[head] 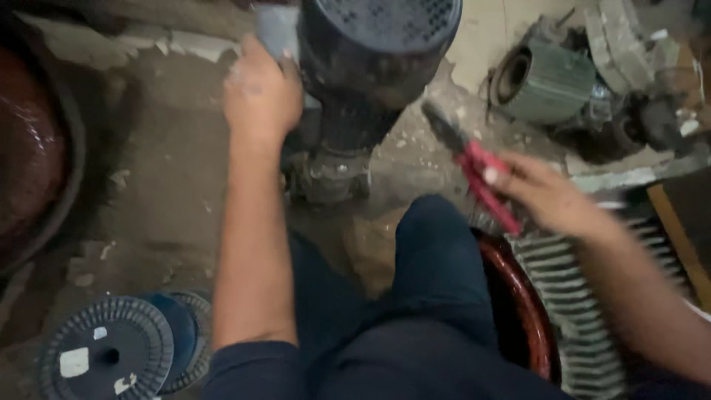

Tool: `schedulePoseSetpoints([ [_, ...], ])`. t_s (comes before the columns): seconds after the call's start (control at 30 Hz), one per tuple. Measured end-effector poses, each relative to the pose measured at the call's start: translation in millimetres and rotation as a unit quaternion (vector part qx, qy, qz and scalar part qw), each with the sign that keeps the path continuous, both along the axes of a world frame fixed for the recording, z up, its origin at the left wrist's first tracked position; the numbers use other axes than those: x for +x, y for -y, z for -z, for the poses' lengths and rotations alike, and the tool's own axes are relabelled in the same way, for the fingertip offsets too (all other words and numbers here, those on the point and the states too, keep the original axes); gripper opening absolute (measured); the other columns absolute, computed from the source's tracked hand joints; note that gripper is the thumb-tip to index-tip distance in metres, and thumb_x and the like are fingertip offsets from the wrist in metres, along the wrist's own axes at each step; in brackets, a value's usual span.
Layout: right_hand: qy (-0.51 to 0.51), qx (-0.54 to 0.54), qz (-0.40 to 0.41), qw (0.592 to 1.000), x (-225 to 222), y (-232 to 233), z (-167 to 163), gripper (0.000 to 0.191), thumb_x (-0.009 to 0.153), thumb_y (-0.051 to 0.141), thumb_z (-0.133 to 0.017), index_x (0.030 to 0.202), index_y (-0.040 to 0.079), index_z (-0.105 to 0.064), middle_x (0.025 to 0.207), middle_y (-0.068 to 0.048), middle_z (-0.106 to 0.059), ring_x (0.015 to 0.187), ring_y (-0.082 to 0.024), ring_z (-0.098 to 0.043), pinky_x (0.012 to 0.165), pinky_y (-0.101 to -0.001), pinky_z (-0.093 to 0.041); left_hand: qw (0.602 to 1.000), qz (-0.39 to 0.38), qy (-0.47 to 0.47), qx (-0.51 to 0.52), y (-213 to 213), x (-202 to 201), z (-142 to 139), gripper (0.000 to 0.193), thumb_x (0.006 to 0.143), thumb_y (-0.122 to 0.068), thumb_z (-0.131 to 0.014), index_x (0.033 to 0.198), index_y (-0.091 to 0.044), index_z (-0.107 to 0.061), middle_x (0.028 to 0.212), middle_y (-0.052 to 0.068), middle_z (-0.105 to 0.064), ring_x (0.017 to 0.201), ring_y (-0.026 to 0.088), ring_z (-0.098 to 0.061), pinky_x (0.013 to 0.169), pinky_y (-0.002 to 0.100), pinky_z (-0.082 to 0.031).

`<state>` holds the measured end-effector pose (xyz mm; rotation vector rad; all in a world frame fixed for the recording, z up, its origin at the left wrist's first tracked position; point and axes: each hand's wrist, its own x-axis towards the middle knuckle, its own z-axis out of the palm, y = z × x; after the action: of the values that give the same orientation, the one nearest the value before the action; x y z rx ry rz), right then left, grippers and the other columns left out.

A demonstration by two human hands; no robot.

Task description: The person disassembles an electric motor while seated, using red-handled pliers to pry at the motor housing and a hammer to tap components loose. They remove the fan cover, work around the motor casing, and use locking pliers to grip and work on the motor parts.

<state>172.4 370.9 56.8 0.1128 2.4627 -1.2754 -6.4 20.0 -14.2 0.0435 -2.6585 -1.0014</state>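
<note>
**Motor Steadied, Pliers in Hand**

The dark electric motor (363,81) stands on the concrete floor (163,148) ahead of the knees; it looks heavy and rigid, best held by its casing. Left hand (259,96) grips its side. Right hand (544,196) is closed around red-handled pliers (474,167), blurred

Motor (370,67) stands on floor (170,170) straight ahead, just beyond the knees (437,244). Left hand (259,96) on motor's left side, top edge. Right hand (548,196) to the right of motor, apart from it, w/ pliers (474,167) in its fingers (492,176), tip toward motor. Stator (541,81) far right, behind right hand. Finned housing (578,296) under right forearm, beside right knee. Spools (111,348) on floor near left, below left elbow.
</note>
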Motion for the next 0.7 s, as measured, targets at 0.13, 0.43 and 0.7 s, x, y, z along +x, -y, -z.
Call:
schedulePoseSetpoints([
  [0.13, 0.037, -0.272, 0.096, 0.957, 22.8, 2.2, 84.2, 0.049, 0.094, 0.032, -0.060, 0.130, -0.002, -0.059, 0.101, -0.020, -0.076, 0.091, -0.028, -0.076, 0.084, -0.0400, -0.062, 1.000, -0.007, -0.002, 0.004, 5.9, -4.2, -1.1, 0.050, 0.099, -0.034, -0.059, 0.130, 0.004, -0.050, 0.113, 0.033, -0.067, 0.104, 0.052, -0.063, 0.090, 0.059, -0.048],
  [0.43, 0.005, -0.383, 0.168, 0.908, 15.9, 42.5, 219.2, 0.035, 0.096, 0.020, -0.067, 0.121, -0.005, -0.064, 0.091, -0.020, -0.070, 0.068, -0.022, -0.061, 0.056, -0.0316, -0.044, 0.998, -0.011, 0.021, -0.051, 24.5, -3.7, -2.3, 0.053, 0.100, -0.037, -0.056, 0.137, 0.002, -0.052, 0.120, 0.034, -0.065, 0.112, 0.052, -0.060, 0.094, 0.058, -0.045],
  [0.7, -0.012, -0.556, 0.046, 0.830, 5.3, 97.0, 200.3, 0.036, 0.095, 0.009, -0.060, 0.127, -0.002, -0.049, 0.126, -0.021, -0.067, 0.108, -0.032, -0.072, 0.073, -0.0429, -0.064, 0.994, -0.021, 0.043, -0.103, 38.9, 0.1, -13.8, 0.050, 0.102, -0.037, -0.052, 0.140, -0.004, -0.051, 0.119, 0.034, -0.064, 0.113, 0.053, -0.059, 0.096, 0.057, -0.045],
])
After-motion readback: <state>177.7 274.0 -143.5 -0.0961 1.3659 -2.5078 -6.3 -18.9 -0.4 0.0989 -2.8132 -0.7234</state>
